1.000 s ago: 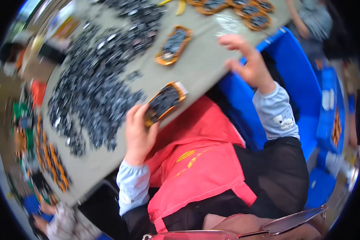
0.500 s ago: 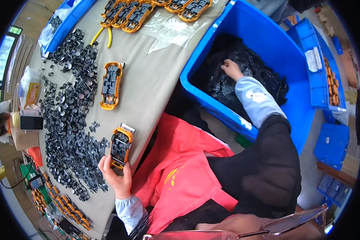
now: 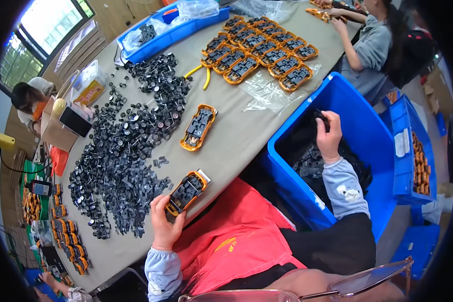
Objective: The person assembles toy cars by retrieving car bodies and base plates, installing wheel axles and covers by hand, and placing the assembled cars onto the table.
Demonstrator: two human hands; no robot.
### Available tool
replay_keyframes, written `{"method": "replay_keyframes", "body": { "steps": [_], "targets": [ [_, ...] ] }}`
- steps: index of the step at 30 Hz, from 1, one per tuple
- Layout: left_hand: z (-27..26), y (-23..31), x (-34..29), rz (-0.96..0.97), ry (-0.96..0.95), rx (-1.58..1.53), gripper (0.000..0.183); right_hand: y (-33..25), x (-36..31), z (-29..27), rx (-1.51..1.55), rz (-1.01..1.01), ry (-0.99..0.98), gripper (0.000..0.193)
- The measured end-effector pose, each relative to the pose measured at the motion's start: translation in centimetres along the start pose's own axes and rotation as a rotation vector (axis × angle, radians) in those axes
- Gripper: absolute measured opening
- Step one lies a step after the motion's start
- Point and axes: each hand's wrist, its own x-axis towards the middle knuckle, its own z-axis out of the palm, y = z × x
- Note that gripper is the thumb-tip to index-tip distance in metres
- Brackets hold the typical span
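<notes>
My left hand grips the near end of an orange toy car with a black underside facing up, at the table's front edge. My right hand is raised over a blue bin, its fingers closed on a small black plastic part whose full shape is hidden. Dark flat plastic parts fill the bin's bottom. A second upturned toy car lies on the table beyond the first, touched by neither hand.
Left of the cars spreads a heap of black wheels and small parts. Yellow-handled pliers and rows of upturned toy cars lie farther back. Another person works at the far right. A blue crate stands beyond the bin.
My right hand has come up from the pile in the bin with a black part between its fingers. My left hand stays on the toy car. The view has shifted, showing more of the table's far side.
</notes>
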Motion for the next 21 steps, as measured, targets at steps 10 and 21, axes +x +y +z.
{"method": "replay_keyframes", "body": {
  "steps": [10, 21],
  "targets": [
    [0.3, -0.9, -0.3, 0.072, 0.116, 0.073, 0.064, -15.5, 0.1, 10.7, 0.44, -0.748, -0.903, 0.038],
    [-0.7, -1.3, 0.0, 0.025, 0.113, -0.044, 0.067, -13.2, 3.7, 11.3, 0.277, -0.605, -1.033, 0.037]
  ]
}}
